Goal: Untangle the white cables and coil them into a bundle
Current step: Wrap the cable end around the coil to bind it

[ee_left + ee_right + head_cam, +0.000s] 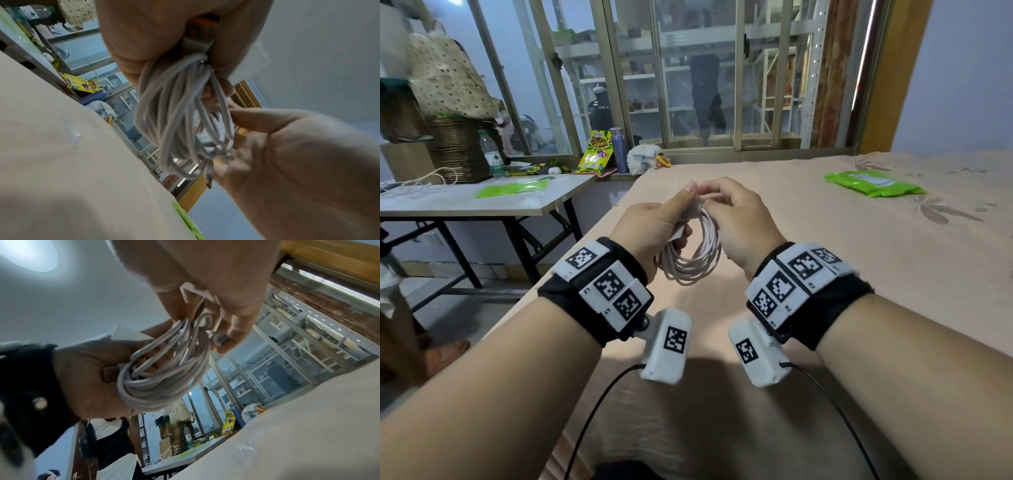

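A coil of white cable (697, 255) hangs in several loops between my two hands above the beige bed sheet (859, 260). My left hand (661, 222) grips the top of the coil (180, 113) together with a white USB plug (198, 43), thumb raised. My right hand (736, 219) pinches a cable end with a metal connector (221, 339) at the top of the coil (164, 369), fingers curled around the strands. The palms hide part of the loops.
A green packet (873, 183) lies far right on the bed. To the left stands a grey folding table (482, 202) with a green sheet (513, 187), more white cable (421, 183), a water bottle (491, 154), a snack bag (597, 150) and a purple flask (619, 149). A window runs behind.
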`<state>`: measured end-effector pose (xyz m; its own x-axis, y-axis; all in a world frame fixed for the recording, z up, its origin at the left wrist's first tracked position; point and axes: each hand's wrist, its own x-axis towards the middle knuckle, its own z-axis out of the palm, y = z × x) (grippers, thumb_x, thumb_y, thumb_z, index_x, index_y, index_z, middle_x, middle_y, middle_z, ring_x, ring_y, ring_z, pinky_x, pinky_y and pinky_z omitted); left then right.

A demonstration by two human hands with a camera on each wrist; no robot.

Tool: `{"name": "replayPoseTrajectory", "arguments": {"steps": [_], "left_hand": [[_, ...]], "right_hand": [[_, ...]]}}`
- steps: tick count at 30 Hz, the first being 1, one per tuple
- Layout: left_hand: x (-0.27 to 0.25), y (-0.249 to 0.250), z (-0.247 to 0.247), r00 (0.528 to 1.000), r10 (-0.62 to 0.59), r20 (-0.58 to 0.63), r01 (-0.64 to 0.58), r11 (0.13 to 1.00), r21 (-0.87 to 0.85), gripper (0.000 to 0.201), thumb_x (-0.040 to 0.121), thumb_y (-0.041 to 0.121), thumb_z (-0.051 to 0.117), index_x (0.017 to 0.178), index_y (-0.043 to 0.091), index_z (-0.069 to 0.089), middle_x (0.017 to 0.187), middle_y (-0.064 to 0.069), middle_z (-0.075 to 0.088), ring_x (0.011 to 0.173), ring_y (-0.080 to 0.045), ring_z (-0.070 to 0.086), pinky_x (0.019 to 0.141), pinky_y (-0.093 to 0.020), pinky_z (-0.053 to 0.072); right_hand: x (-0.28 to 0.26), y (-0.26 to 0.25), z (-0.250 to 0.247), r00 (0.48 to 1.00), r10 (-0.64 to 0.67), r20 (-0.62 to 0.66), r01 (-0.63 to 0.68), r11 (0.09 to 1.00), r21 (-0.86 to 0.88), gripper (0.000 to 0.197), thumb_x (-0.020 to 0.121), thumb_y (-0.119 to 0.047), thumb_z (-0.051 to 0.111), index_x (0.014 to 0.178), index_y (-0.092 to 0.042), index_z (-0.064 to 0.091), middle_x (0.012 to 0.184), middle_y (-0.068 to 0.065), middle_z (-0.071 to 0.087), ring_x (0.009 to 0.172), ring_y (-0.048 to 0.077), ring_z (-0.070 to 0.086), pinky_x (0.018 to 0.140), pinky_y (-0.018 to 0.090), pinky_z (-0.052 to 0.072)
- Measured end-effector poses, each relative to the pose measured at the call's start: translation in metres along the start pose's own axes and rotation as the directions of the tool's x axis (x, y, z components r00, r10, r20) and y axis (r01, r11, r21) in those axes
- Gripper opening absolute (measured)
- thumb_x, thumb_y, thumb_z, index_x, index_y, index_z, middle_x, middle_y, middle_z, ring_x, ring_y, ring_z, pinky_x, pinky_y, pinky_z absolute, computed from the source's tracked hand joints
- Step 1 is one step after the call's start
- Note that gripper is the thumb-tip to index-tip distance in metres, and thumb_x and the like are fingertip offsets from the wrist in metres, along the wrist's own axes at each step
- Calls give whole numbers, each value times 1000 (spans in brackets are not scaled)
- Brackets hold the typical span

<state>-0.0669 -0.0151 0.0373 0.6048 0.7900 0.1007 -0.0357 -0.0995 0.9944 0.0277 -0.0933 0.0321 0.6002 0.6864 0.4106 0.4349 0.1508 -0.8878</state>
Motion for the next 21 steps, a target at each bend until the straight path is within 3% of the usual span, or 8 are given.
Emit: {"name": "replayPoseTrajectory", "arguments": {"steps": [2, 4, 8, 10, 12, 14, 17, 21], "left_hand": [[-1, 1, -1, 1000, -13, -12, 13, 999, -34, 38, 88, 47, 62, 74, 12, 63, 48, 1, 54, 42, -12, 47, 46, -19, 36], [-2, 2, 1, 999, -20, -31, 17, 996, -82, 39, 90, 48, 60, 76, 12, 64, 49, -1, 54, 43, -12, 47, 46, -19, 38], [3, 1, -2, 994, -36, -99, 24, 992, -121, 49, 91, 53, 54, 73, 8, 61, 56, -6, 55, 50, -19, 51, 53, -24, 42], [3, -1, -3, 996, -31, -88, 22, 995, -102, 48, 92, 52, 54, 74, 9, 62, 57, -5, 58, 58, -22, 55, 62, -30, 44], [2, -2, -4, 996, -24, -90, 19, 998, -54, 48, 93, 51, 52, 71, 10, 61, 50, 0, 59, 58, -22, 57, 63, -30, 45], [0, -3, -4, 997, -19, -76, 16, 999, -46, 48, 95, 47, 51, 67, 10, 62, 47, 2, 60, 56, -18, 59, 62, -28, 45], [-3, -7, -3, 1000, 6, 26, -3, 989, -145, 42, 89, 45, 61, 70, 10, 73, 70, -6, 66, 67, -20, 60, 66, -30, 46], [-8, -6, -3, 996, 48, -70, -50, 998, -27, 38, 84, 42, 69, 55, 18, 64, 56, 0, 48, 45, -13, 39, 44, -21, 30]], "right_hand": [[-5, -1, -1, 996, -89, 14, 90, 996, -12, 34, 76, -1, 59, 97, -28, 62, 108, 1, 62, 97, 19, 58, 86, 33, 51], [-9, -1, -1, 983, -184, 26, 186, 978, -96, 45, 66, -1, 62, 99, -30, 56, 114, -1, 57, 103, 14, 54, 86, 27, 47], [-14, 1, 0, 948, -318, 22, 314, 919, -241, 32, 63, -12, 70, 87, -27, 57, 109, -5, 53, 107, 15, 47, 83, 20, 38], [-18, 3, 3, 924, -377, 68, 380, 882, -278, 20, 65, -13, 69, 81, -25, 64, 113, -6, 52, 112, 15, 43, 88, 11, 32], [-21, 6, 5, 905, -418, 83, 422, 856, -297, 13, 66, -14, 68, 76, -22, 71, 118, -4, 54, 117, 16, 42, 93, 10, 29], [-22, 8, 7, 907, -417, 55, 415, 867, -277, 6, 70, -17, 73, 73, -22, 75, 118, -3, 57, 118, 17, 44, 94, 9, 29], [-20, 5, 8, 923, -385, 1, 374, 896, -239, 3, 76, -21, 76, 77, -19, 75, 114, -3, 59, 114, 17, 49, 93, 12, 34], [-17, -1, 5, 964, -252, -85, 243, 965, -103, 6, 82, -18, 71, 83, -12, 72, 112, -5, 61, 108, 10, 56, 93, 27, 45]]}}
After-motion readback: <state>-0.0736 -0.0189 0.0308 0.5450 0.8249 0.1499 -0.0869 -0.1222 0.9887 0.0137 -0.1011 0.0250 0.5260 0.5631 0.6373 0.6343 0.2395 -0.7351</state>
